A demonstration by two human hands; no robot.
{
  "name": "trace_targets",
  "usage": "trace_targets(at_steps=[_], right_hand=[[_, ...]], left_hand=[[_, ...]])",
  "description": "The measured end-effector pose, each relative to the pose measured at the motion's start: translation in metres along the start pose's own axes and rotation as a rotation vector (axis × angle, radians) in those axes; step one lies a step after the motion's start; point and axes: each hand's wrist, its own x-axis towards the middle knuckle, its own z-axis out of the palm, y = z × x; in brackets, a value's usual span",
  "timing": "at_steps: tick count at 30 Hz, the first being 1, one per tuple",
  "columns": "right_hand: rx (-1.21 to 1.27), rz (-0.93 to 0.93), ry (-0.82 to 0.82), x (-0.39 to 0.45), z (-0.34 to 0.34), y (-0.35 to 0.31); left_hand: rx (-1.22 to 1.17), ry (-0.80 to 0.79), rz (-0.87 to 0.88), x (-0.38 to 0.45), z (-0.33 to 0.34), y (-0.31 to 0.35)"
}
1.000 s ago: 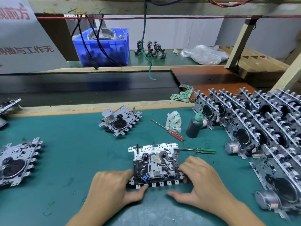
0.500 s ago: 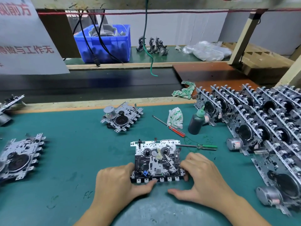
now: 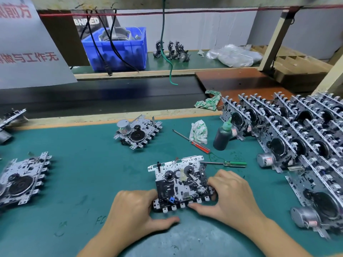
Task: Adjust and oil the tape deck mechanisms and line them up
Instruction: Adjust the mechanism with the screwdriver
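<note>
Metal rows of finished mechanisms stand lined up at right, several loose decks wait, and the left hand and right hand grip the current deck lying centre-mat, seemingly mid-adjustment.

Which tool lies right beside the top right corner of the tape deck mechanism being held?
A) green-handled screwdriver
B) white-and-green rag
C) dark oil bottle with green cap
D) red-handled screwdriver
A: the green-handled screwdriver lies with its metal tip at the top right corner of the silver-and-black tape deck mechanism gripped by the left hand and right hand; the red-handled screwdriver lies farther back.
</note>
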Motion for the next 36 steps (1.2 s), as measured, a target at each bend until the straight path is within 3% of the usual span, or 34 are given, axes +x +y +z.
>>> trace_targets(at_steps=[4,13,20,26,36], right_hand=[[0.02,-0.109,-0.04,0.0,-0.003,0.01],[0.134,-0.12,-0.093,-0.001,-0.005,0.009],[0.076,-0.096,-0.027,-0.001,-0.003,0.003],[0.157,-0.11,-0.061,-0.001,-0.004,0.002],[0.1,0.027,-0.057,-0.003,-0.002,-0.002]], left_hand=[[-0.009,0.034,0.009,0.0,0.0,0.002],[0.088,0.11,-0.071,0.0,0.003,-0.001],[0.019,-0.004,-0.14,0.002,-0.002,-0.001],[0.041,0.057,-0.276,0.005,0.003,0.008],[-0.15,-0.087,-0.186,0.003,-0.005,0.002]])
